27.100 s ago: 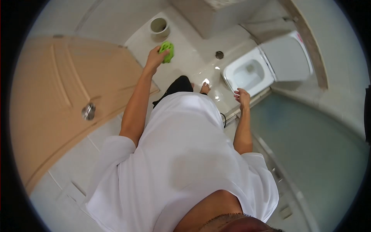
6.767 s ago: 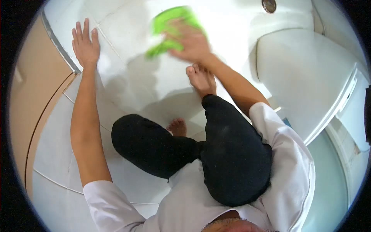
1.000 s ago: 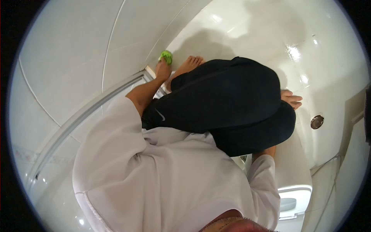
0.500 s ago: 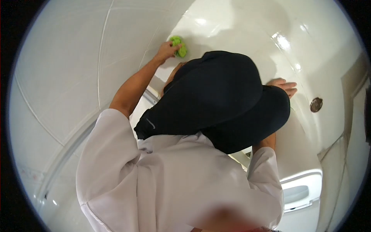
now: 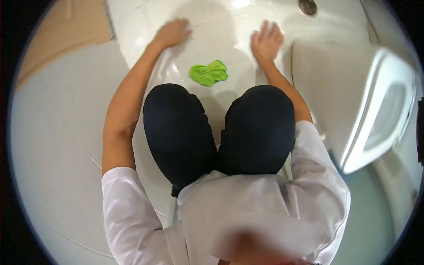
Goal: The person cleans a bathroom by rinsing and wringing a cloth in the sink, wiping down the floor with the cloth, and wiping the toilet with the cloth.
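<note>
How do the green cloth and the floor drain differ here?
The green cloth is bright; the floor drain is dark. The cloth has an irregular outline, while the drain is round. The cloth lies loose on the floor, whereas the drain is set into it. Both are at floor level.

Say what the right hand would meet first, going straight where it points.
Apparently nothing: the right hand faces only floor up to the picture's top edge, left of the drain; height unclear.

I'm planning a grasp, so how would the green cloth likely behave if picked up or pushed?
The green cloth probably sags when lifted: it lies low, in soft creases. It looks thin, so likely light, though wetness can't be told. Pushed, it may slide or bunch, as the floor looks shiny.
</note>
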A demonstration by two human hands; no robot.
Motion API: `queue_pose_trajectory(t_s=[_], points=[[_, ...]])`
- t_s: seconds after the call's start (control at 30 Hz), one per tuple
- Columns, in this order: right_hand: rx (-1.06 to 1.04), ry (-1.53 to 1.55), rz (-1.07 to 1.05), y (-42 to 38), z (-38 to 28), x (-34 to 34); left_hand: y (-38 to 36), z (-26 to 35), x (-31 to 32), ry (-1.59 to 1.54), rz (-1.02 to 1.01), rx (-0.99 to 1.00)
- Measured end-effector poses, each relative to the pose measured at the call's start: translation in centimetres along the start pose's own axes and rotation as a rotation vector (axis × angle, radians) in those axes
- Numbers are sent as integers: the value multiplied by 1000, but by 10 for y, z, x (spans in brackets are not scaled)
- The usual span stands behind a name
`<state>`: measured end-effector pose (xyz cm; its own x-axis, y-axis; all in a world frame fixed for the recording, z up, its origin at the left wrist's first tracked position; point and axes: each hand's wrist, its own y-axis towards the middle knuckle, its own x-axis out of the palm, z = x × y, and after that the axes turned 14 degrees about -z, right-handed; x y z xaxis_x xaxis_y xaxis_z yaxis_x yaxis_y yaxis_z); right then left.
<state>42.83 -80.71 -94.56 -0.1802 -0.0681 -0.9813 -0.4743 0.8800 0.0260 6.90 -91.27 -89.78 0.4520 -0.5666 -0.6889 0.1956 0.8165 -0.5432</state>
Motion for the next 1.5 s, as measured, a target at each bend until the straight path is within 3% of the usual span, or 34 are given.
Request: queue_pose_trajectory(t_s=[0.03, 0.07, 0.1, 0.13, 0.17, 0.23, 0.27, 0.33, 0.37, 0.43, 0.63, 0.7, 0.77, 0.8, 0.93, 0.97, 1.03, 1.1, 1.13, 1.17, 1.2, 1.23, 1.27, 1.3, 1.33, 1.37, 1.4, 1.43, 1.5], points=[[-44, 81, -41, -11, -17, 0, 15, -14, 1, 190, 262, 65], [-139, 393, -141, -27, -44, 1, 28, -10, -2, 206, 246, 133], [-242, 556, -284, -48, -69, -5, 44, 11, -10, 186, 110, -115], [-505, 543, -411, -72, -102, -19, 50, 22, -7, 171, -28, -348], [-616, 497, -606, -101, -127, -5, 59, 17, 7, 188, 14, -340], [-780, 370, -532, -150, -147, -5, 61, 5, 15, 194, 25, -315], [-687, 361, -522, -168, -137, 4, 60, 5, 10, 186, -37, -329], [-856, 282, -365, -192, -112, 16, 58, 7, 4, 153, -49, -318], [-803, 273, -365, -203, -92, 7, 59, 9, 5, 156, -50, -300], [-468, 375, -542, -231, -48, -27, 57, 8, 6, 174, -58, -260], [788, -174, -655, -321, 82, -108, 57, 18, 2, 185, -106, -317], [895, -334, -363, -340, 150, -90, 56, 19, 1, 199, -93, -327], [1002, -271, -845, -323, 216, -85, 59, 18, -2, 229, -114, -321], [1015, -238, -846, -331, 208, -69, 62, 13, -3, 250, -139, -334], [1065, -49, -231, -324, 133, -38, 80, -14, -1, 345, -184, -309], [1097, 135, -87, -323, 65, -58, 79, -12, -4, 364, -250, -372], [929, 45, -251, -350, -14, -50, 82, -3, -17, 383, -364, -473], [864, 117, -405, -352, -20, -65, 95, -28, -12, 416, -397, -517], [903, 113, -382, -350, -7, -57, 92, 13, -16, 184, -312, -565], [1058, 102, -321, -341, 19, -45, 111, 9, -12, 34, -272, -508], [1214, 85, -249, -331, 51, -40, 111, 56, -12, 5, -291, -391], [1189, -118, -320, -325, 82, -53, 126, 69, 23, 144, -78, -266], [1158, -311, -405, -318, 112, -72, 147, 97, 46, 519, -350, -234], [1301, -372, -410, -304, 144, -80, 96, 193, 43, 128, -387, -112], [1241, -310, -458, -295, 172, -99, 136, 171, 88, 448, -252, -333], [1345, -316, -219, -294, 232, -40, 151, 153, 118, 274, 19, -474], [1315, -352, -267, -282, 259, -69, 147, 179, 121, 275, 8, -447], [1478, -122, 166, -266, 286, -72, 134, 203, 123, 178, 58, -540], [1330, -75, 191, -265, 273, -108, 118, 213, 105, 90, 133, -652]])
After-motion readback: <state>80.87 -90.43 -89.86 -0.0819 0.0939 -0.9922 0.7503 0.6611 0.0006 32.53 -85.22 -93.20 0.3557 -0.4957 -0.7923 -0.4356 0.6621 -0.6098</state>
